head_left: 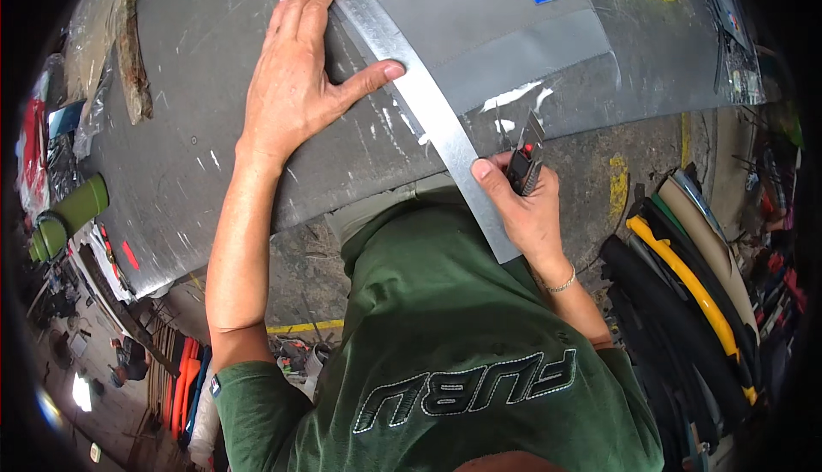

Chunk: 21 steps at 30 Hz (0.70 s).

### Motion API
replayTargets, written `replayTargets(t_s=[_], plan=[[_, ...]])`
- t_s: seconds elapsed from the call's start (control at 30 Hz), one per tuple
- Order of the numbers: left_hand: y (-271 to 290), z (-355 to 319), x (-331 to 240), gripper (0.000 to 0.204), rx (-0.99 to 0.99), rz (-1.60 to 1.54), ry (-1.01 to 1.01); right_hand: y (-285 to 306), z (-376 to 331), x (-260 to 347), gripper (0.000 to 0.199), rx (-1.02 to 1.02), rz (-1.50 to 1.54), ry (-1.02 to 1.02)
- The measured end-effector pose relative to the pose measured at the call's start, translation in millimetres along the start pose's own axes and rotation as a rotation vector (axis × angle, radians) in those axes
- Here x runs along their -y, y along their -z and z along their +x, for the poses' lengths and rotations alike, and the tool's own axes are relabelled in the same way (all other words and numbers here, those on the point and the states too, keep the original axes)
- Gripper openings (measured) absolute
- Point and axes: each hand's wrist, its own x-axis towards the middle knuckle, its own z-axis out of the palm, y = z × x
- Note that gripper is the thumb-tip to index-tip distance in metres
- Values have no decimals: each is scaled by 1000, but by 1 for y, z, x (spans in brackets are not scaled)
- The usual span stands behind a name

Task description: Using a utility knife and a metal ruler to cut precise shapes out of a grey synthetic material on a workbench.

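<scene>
Head view: a metal straightedge held down on grey fabric, a knife set at its edge.

The left hand lies flat on the worktop, fingers spread apart, thumb and fingertips pressing the long metal straightedge; the right hand has its fingers clamped round a utility knife, its tip just beside the ruler's right edge, at the lower border of the grey fabric panel; no cut line shows ahead of the blade, so I judge the cutting barely begun, the length up toward the left fingertips left to do; white scraps lie just beyond the knife.
</scene>
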Motion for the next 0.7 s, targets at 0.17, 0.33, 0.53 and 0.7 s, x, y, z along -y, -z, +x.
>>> replayTargets(t_s=[0.17, 0.33, 0.53, 0.7], plan=[[0, -1, 3, 103, -13, -7, -18, 1, 0, -1, 28, -2, -34, 23], [0, -1, 4, 103, -12, -12, -4, 0, 0, -1, 28, -6, -48, 36], [-3, 0, 9, 116, -25, 34, -60, 1, 0, -4, 27, -11, -29, 34], [0, 0, 4, 105, -20, 8, -66, 2, 0, -4, 27, -2, -28, 22]])
